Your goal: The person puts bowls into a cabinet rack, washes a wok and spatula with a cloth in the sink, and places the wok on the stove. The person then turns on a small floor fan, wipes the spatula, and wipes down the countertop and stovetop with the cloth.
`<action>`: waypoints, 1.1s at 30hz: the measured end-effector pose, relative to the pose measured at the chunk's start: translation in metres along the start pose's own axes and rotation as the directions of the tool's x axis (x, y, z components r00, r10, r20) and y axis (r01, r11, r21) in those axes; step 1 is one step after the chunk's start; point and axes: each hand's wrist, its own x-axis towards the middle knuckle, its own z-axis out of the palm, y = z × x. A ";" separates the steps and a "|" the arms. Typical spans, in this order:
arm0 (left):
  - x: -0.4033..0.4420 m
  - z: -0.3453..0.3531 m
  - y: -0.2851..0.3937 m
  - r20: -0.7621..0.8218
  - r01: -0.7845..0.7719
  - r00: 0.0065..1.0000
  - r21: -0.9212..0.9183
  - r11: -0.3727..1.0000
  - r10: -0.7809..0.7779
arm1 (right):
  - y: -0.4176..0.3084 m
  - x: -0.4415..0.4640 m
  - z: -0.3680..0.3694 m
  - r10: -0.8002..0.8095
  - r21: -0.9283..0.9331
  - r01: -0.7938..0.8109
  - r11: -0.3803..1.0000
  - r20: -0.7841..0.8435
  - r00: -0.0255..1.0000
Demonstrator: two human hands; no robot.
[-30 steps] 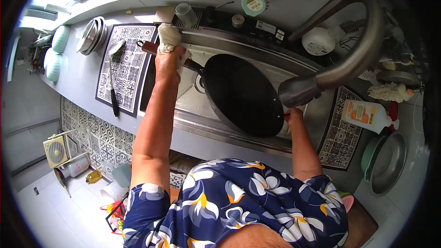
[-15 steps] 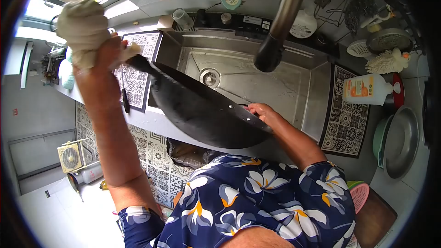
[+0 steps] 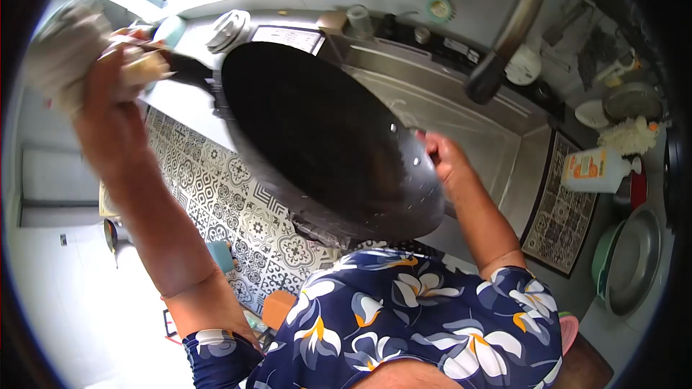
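A large black wok point(image 3: 310, 137) is held up in front of my body, tilted so its dark inside shows. Its long handle points left, where my left hand point(image 3: 115, 86) is closed around the grip. A whitish cloth point(image 3: 66, 47) is bunched at that same hand, blurred by motion. On the other side, my right hand point(image 3: 445, 157) grips the wok's edge by the small side handle near two rivets; the handle itself is mostly hidden.
Behind the wok lies a steel sink point(image 3: 486, 151) with a faucet point(image 3: 508, 43) over it. On the right stand a white jug point(image 3: 595, 171), a patterned mat point(image 3: 559, 209) and a metal basin point(image 3: 633, 259). White bowls point(image 3: 229, 31) sit at the back left.
The wok has moved left, away from the sink, and turned so its inside faces up toward me. Both hands kept their hold, and the view swung left.
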 end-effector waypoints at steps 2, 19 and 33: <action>-0.013 0.003 -0.001 -0.045 -0.054 0.997 0.192 0.980 0.064 | 0.041 0.036 -0.022 0.202 -0.017 -0.204 0.979 -0.077 0.976; -0.262 -0.439 0.015 -0.515 0.175 0.753 -0.443 0.879 -0.410 | 0.228 -0.009 0.206 -0.381 -0.414 0.468 0.781 0.277 0.882; -0.322 -0.585 -0.021 -0.698 0.126 0.558 -0.464 0.877 -0.449 | 0.347 0.110 0.331 -0.188 -0.505 0.315 0.803 0.287 0.939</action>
